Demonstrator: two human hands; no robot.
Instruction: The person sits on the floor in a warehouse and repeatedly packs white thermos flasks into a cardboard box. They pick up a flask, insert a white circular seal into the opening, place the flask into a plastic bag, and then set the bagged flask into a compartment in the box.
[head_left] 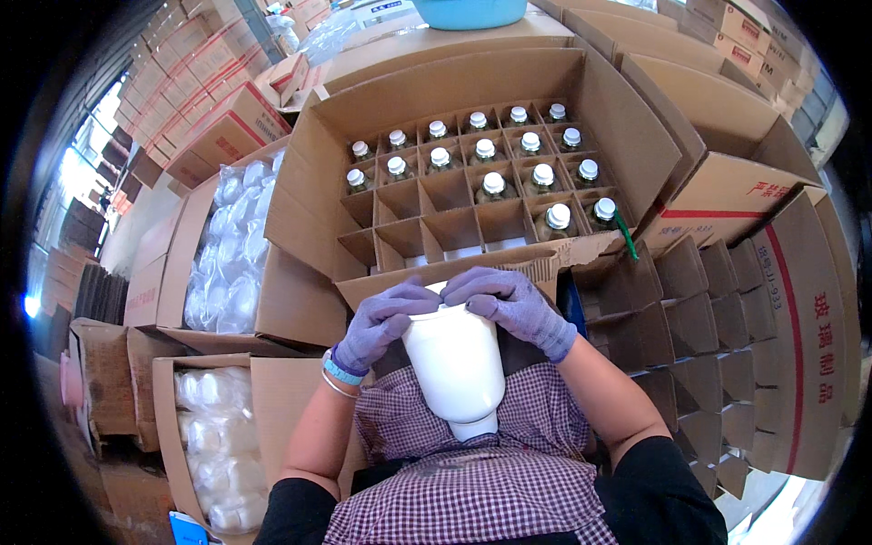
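Observation:
A glossy white jar-shaped vessel [454, 368] rests on my lap against a checked apron [472, 500]. Its wide end points away from me, and the narrow neck lies nearest my body. My left hand [386, 322], in a purple glove, is closed at the left of the wide rim. My right hand [516, 309], gloved alike, curls over the same rim from the right. The fingertips of both meet near the middle, with a small white piece showing between them; I cannot make out what it is. My fingers hide most of the rim.
Just beyond my hands stands an open carton [300, 222] with cardboard dividers, holding several white-capped bottles [493, 184]. Plastic-wrapped clear items fill a carton [150, 291] at left. At right are loose cardboard dividers [695, 322]. A blue basin [472, 14] sits at the back.

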